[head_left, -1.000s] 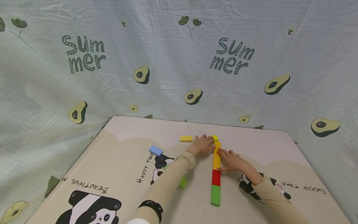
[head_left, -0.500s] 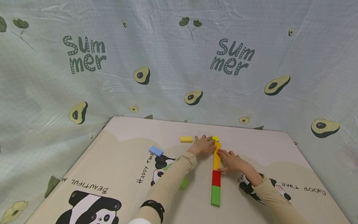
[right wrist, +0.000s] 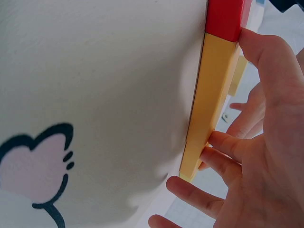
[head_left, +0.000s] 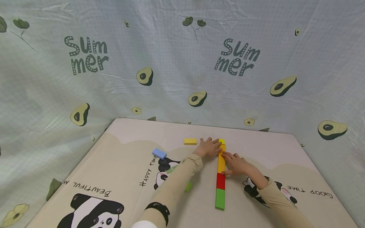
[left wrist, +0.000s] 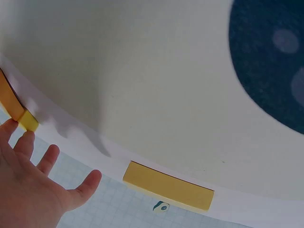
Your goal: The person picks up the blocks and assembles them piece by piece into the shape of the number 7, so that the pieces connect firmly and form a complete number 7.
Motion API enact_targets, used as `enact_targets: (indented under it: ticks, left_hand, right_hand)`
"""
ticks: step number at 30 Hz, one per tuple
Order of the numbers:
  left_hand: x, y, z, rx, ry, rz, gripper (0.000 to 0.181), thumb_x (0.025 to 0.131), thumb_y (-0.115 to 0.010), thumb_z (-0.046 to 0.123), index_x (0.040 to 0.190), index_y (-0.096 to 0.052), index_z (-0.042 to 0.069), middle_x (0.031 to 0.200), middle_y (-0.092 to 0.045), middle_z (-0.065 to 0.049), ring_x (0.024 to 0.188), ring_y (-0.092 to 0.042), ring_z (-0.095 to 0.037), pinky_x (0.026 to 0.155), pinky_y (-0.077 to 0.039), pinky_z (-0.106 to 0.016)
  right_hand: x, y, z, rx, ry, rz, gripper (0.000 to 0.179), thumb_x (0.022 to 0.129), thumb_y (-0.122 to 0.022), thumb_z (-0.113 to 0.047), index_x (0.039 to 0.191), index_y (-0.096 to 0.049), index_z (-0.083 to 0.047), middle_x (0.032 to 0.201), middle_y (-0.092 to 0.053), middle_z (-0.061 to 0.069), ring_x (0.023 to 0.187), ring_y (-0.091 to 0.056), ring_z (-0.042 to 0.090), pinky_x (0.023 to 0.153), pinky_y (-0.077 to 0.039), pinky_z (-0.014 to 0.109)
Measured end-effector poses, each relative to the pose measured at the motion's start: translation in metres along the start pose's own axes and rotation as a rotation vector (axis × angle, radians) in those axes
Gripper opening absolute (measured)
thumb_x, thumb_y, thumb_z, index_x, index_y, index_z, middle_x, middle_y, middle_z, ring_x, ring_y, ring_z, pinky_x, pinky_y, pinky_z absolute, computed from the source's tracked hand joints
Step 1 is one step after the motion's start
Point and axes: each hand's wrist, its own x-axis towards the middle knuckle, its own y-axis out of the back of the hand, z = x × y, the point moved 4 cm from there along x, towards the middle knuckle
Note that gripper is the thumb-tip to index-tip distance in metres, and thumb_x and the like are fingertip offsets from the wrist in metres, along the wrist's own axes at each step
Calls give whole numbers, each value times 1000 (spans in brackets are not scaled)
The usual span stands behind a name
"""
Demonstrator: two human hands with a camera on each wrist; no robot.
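Note:
A straight row of toy blocks runs away from me: a green block (head_left: 220, 199) nearest, then a red block (head_left: 220, 181), orange blocks (head_left: 221, 165) and a small yellow block (head_left: 222, 142) at the far end. My left hand (head_left: 209, 148) lies left of the far end, its fingers spread. In the left wrist view its fingertips touch the row where the orange and yellow blocks meet. On the other side, my right hand (head_left: 236, 164) is spread along the orange blocks. Its thumb reaches the red-orange joint in the right wrist view, and two fingertips touch the orange side.
A loose yellow block (head_left: 190, 141) lies left of the left hand. Farther left is a blue block (head_left: 159, 153). A green block (head_left: 188, 186) is partly hidden by the left forearm. Behind the panda-printed table (head_left: 128, 177) hangs a patterned cloth (head_left: 171, 63).
The small yellow block at the far end has shifted slightly right, more into line with the row. My left hand has moved slightly right too. The right hand has stayed in place.

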Motion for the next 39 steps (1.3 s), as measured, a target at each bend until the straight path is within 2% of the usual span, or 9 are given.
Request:
enact_targets:
  ticks: [26, 33, 39]
  left_hand:
    - [7, -2, 2, 38, 18, -31, 48, 94, -20, 50, 140, -23, 35, 148, -19, 15, 136, -24, -19, 105, -21, -52]
    - [5, 0, 0, 41, -8, -1, 48, 94, -22, 49, 140, -25, 34, 148, -19, 13, 135, -25, -20, 104, -22, -53]
    - [0, 4, -6, 60, -54, 51, 48, 95, -23, 48, 140, -26, 32, 147, -22, 13, 134, -27, -18, 104, -23, -53]
  right_hand:
    - [-1, 2, -1, 24, 6, -9, 83, 73, -65, -50, 131, -36, 1, 138, -33, 20, 109, -40, 46, 80, -35, 67]
    - [-1, 0, 3, 43, 57, 20, 89, 73, -56, -63, 131, -35, 1, 136, -34, 19, 105, -40, 48, 76, -35, 69]
    - [0, 0, 2, 30, 17, -6, 85, 73, -64, -52, 132, -35, 2, 138, -33, 21, 108, -39, 46, 79, -36, 67]
